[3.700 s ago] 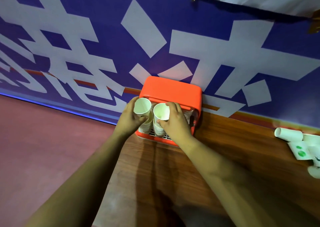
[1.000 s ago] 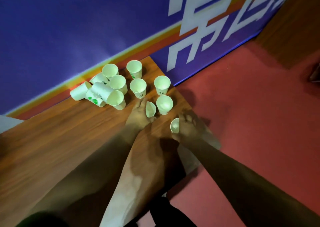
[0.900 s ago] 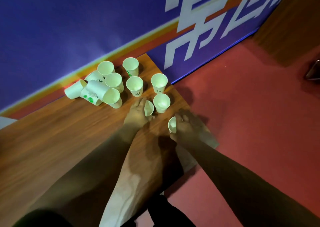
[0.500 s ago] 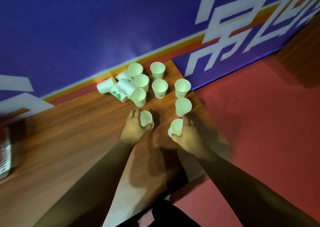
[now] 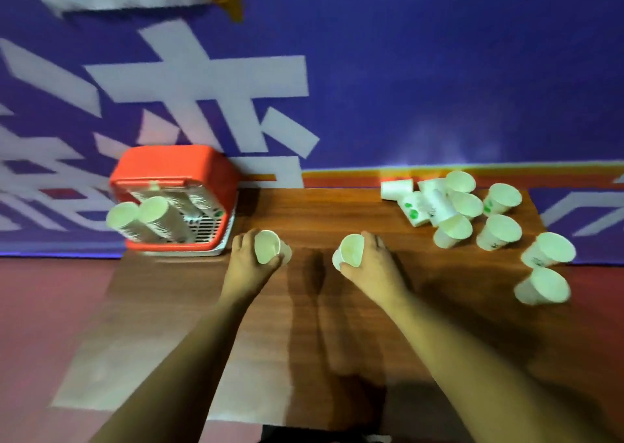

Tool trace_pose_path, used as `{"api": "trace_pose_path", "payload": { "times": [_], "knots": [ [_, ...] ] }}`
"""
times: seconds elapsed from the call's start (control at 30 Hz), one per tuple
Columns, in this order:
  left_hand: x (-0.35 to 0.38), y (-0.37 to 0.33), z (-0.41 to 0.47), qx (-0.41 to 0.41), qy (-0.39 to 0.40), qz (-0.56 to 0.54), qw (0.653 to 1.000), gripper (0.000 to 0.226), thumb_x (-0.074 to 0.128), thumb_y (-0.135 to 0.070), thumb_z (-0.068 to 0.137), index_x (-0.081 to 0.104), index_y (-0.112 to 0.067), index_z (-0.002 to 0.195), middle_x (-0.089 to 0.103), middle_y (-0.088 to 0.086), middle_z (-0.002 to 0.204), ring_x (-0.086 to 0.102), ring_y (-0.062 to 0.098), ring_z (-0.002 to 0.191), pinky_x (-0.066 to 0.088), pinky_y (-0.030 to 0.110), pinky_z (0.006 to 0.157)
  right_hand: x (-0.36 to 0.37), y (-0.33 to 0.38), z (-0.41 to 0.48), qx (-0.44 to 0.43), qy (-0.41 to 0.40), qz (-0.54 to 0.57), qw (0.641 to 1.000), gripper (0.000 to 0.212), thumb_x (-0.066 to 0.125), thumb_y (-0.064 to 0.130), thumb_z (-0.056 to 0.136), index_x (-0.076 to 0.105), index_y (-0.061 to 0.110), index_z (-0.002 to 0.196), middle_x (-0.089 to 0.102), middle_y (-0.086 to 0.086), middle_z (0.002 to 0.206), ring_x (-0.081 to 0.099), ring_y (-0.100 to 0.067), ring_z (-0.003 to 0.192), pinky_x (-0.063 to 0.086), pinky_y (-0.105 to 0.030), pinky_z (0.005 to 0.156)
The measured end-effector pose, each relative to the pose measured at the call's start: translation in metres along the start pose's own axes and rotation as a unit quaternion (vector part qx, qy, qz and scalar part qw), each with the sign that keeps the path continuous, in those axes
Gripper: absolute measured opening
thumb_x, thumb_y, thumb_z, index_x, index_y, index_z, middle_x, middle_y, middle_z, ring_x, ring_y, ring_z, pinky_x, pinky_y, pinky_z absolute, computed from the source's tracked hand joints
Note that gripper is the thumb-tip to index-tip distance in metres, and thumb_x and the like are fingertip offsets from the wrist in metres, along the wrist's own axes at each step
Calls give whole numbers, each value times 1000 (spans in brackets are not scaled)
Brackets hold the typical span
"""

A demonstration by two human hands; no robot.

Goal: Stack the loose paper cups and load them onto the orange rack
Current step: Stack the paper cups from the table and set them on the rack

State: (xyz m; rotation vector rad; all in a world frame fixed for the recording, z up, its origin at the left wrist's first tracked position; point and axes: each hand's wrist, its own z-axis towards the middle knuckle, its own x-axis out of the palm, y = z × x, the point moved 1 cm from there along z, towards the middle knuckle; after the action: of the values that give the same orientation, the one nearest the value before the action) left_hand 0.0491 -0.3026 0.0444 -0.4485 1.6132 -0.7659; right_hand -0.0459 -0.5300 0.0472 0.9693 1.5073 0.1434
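My left hand (image 5: 248,263) grips one white paper cup (image 5: 270,248) over the middle of the wooden table (image 5: 331,324), its mouth facing me. A second paper cup (image 5: 349,252) is held the same way by my right hand (image 5: 369,267), a short gap to the right. The orange rack (image 5: 175,169) stands at the table's back left by the wall. Two tall stacks of cups (image 5: 148,221) lean out of its front toward me. Several loose cups (image 5: 472,213) lie or stand at the table's right end, some tipped over.
A blue wall banner (image 5: 405,88) with white characters runs directly behind the table. Red floor (image 5: 44,307) lies left of the table and past its right edge. Two upright cups (image 5: 543,270) stand close to the right edge.
Both hands, each holding a cup taken from the loose pile, have moved left away from it. My view has swung left, and the orange rack is in sight again.
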Motion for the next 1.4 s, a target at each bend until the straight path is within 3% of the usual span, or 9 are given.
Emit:
{"api": "trace_pose_path", "payload": {
  "times": [0.2, 0.4, 0.57, 0.7, 1.03, 1.13, 1.23, 1.3, 1.4],
  "knots": [
    [-87, 92, 33, -62, -64, -23, 996, 72, 81, -27, 77, 45, -15, 137, 36, 14, 135, 42, 30, 125, 35, 30, 100, 77, 116, 15, -54, 8, 4, 998, 80, 76, 38, 76, 35, 16, 141, 45, -6, 141, 49, -26, 125, 49, -33, 94],
    [-120, 146, 78, -69, -92, -31, 993, 76, 81, -24, 78, 42, -9, 141, 39, 17, 138, 41, 33, 129, 34, 34, 104, 135, 181, 24, -55, 8, 5, 998, 77, 77, 39, 75, 38, 17, 138, 48, -4, 137, 51, -24, 121, 49, -31, 89],
    [-105, 161, 108, -43, -65, -13, 997, 86, 81, -22, 78, 32, -5, 147, 38, 19, 146, 38, 35, 134, 36, 43, 108, 150, 194, 31, -24, 13, -5, 1000, 77, 76, 39, 77, 36, 19, 140, 46, -2, 138, 50, -23, 121, 46, -30, 87],
    [-90, 170, 124, -50, -51, 11, 997, 79, 80, -22, 78, 37, 1, 141, 43, 22, 139, 44, 41, 128, 40, 48, 105, 150, 190, 40, -20, -5, 1, 1000, 75, 76, 38, 75, 39, 18, 137, 48, -4, 134, 50, -23, 118, 46, -31, 87],
    [-68, 185, 146, -88, 42, 25, 995, 73, 75, -11, 80, 37, 2, 141, 52, 25, 132, 51, 42, 120, 43, 43, 97, 165, 202, 69, 1, 20, 22, 1000, 79, 78, 37, 76, 34, 23, 140, 46, 0, 135, 47, -19, 120, 44, -25, 81],
    [-72, 189, 138, -64, 33, -10, 997, 72, 75, -10, 79, 40, 3, 140, 52, 24, 135, 50, 38, 124, 40, 40, 103, 170, 210, 79, -30, 17, 54, 998, 74, 80, 31, 72, 42, 20, 134, 48, -1, 129, 49, -20, 115, 45, -28, 83],
    [-81, 189, 119, -11, 8, -19, 1000, 56, 63, -4, 88, 42, -1, 140, 49, 17, 141, 46, 31, 131, 39, 36, 106, 173, 221, 88, -58, 6, 65, 996, 76, 82, 29, 70, 45, 20, 136, 45, -3, 129, 49, -20, 113, 44, -27, 86],
    [-87, 192, 111, 17, -18, -41, 999, 46, 57, 0, 90, 47, -3, 135, 54, 13, 133, 50, 27, 123, 41, 31, 101, 177, 231, 94, -78, 10, 77, 994, 78, 82, 26, 70, 45, 19, 138, 45, -4, 132, 49, -18, 114, 40, -23, 86],
    [-95, 201, 108, 0, -48, -78, 996, 32, 53, -3, 93, 55, -9, 125, 58, 6, 119, 56, 21, 110, 48, 37, 94, 189, 243, 100, -114, 47, 99, 987, 78, 83, 22, 69, 45, 19, 138, 47, -1, 133, 50, -17, 117, 44, -26, 91]
  ]
}}
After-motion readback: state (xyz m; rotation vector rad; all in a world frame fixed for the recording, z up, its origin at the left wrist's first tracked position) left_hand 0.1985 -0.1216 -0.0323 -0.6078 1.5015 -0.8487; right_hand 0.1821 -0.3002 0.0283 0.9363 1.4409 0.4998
